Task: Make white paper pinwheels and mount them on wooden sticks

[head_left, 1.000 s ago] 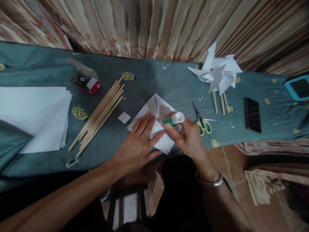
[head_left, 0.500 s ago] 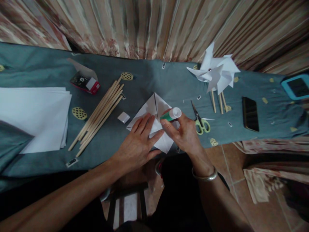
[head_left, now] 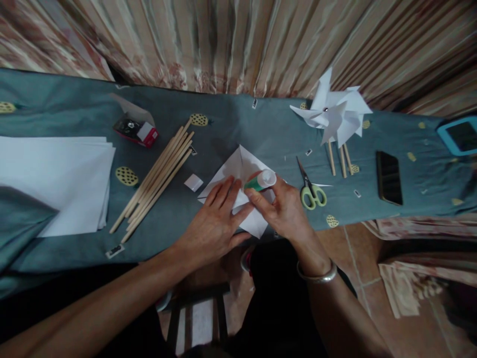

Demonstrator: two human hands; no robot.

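Note:
A folded square of white paper (head_left: 225,169) lies on the teal tablecloth in front of me, turned like a diamond. Pressing on its left part is my left hand (head_left: 218,219), flat with fingers spread. My right hand (head_left: 281,204) grips a green and white glue stick (head_left: 261,180), tilted with its white end up. The glue stick's lower end sits over the middle of the paper; my fingers partly hide the contact. Just right of my right hand rest scissors (head_left: 313,195) with light green handles. A small white piece (head_left: 193,182) lies left of the paper.
Wooden sticks (head_left: 156,179) lie to the left, near a red open box (head_left: 136,129) and a stack of white sheets (head_left: 74,184). White paper pinwheels (head_left: 337,112) on sticks, a black phone (head_left: 389,177) and a blue-framed device (head_left: 460,135) are on the right. A pleated curtain (head_left: 223,44) hangs behind.
The glue stick in my right hand has moved slightly left and down over the paper. My left hand keeps its place on the paper. The whole view has shifted a little.

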